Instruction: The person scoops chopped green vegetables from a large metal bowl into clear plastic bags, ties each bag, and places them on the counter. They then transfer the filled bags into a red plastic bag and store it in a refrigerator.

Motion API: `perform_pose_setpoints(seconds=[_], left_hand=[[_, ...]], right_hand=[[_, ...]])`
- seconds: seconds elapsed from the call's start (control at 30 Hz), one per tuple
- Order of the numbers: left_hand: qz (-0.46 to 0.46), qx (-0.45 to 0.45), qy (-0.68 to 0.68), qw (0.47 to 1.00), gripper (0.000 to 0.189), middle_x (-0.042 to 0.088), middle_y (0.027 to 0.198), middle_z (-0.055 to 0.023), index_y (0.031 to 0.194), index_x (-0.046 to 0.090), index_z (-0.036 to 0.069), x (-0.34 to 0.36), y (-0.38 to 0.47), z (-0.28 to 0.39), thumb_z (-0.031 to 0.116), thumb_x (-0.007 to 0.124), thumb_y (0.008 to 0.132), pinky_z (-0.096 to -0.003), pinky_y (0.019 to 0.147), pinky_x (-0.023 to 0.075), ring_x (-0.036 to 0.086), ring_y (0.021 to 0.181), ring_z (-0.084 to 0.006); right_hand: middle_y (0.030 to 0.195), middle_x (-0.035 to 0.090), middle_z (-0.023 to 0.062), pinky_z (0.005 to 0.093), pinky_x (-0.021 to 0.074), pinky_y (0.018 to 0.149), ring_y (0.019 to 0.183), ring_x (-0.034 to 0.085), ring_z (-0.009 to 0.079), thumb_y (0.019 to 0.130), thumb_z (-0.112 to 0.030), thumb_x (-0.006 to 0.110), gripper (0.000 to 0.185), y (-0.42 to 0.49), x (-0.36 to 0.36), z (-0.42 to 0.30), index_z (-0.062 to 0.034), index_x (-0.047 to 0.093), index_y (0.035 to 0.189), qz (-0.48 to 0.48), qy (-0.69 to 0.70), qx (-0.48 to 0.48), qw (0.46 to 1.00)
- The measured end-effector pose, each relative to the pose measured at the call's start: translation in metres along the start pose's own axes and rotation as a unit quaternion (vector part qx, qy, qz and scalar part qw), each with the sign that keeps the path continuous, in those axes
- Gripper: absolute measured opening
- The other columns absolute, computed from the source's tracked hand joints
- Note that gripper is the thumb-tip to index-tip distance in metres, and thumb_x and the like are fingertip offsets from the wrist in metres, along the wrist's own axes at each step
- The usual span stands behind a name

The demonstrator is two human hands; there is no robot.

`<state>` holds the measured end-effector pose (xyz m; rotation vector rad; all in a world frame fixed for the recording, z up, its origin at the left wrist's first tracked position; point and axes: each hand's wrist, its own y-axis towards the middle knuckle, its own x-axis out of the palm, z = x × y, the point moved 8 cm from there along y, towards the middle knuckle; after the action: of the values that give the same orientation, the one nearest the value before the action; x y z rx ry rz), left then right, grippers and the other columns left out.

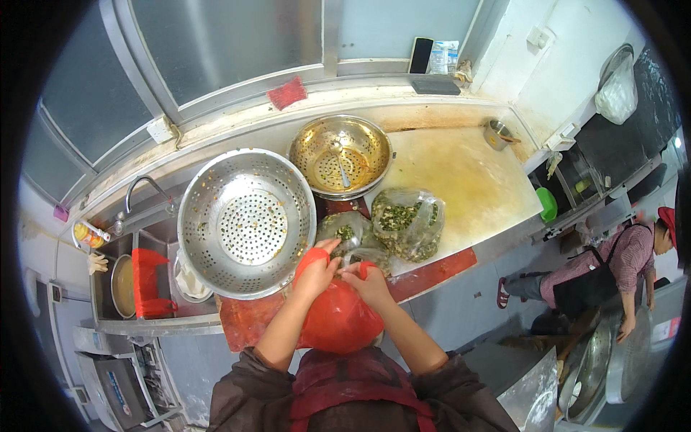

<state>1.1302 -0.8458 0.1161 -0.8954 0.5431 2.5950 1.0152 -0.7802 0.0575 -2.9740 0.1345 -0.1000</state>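
A red plastic carrier bag [343, 321] hangs at the near edge of the counter, right in front of my body. My left hand [318, 275] grips one of its handles, and my right hand [368, 283] grips the other. The fingertips of both hands come close together over the bag's mouth; its contents are hidden. Just beyond my hands are clear plastic bags of chopped green vegetables: a large bag [410, 237] to the right, another bag [345, 224] behind my left hand, and a smaller-looking bag [372, 256] partly covered by my right hand.
Left of my hands is a large steel colander [202, 216] with food bits. A second colander [372, 146] behind holds a ladle [343, 170]. A pale board [464, 178] lies right, a sink [167, 237] left. A co-worker [599, 270] bends over pans at far right.
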Motion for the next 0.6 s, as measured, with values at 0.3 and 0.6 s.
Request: perform_pose_setpoints(seconds=[0.3,0.6], left_hand=[[-0.059,-0.242,-0.222,0.943,0.023,0.056,0.068,-0.0032,0.080,0.062,0.005,0.015,0.006,-0.032,0.019,0.053,0.096,-0.0283,0.064,0.0436,0.054,0.065,-0.0134],[-0.117,-0.284,-0.366,0.878,0.022,0.054,0.060,0.0005,0.097,0.069,-0.001,-0.010,0.021,0.010,0.016,0.056,0.090,-0.0204,0.044,0.0239,0.034,0.048,-0.0046]], right_hand=[[0.070,0.057,-0.0010,0.0187,0.0349,0.046,0.050,0.043,0.0050,0.094,-0.013,0.053,0.020,-0.029,-0.032,-0.017,-0.0006,0.064,0.105,0.034,0.179,0.017,0.983],[0.088,0.066,0.0058,0.0175,0.0370,0.045,0.060,0.047,0.0049,0.092,-0.004,0.042,0.035,-0.030,-0.073,-0.048,0.0044,0.058,0.122,0.058,0.234,-0.042,0.970]])
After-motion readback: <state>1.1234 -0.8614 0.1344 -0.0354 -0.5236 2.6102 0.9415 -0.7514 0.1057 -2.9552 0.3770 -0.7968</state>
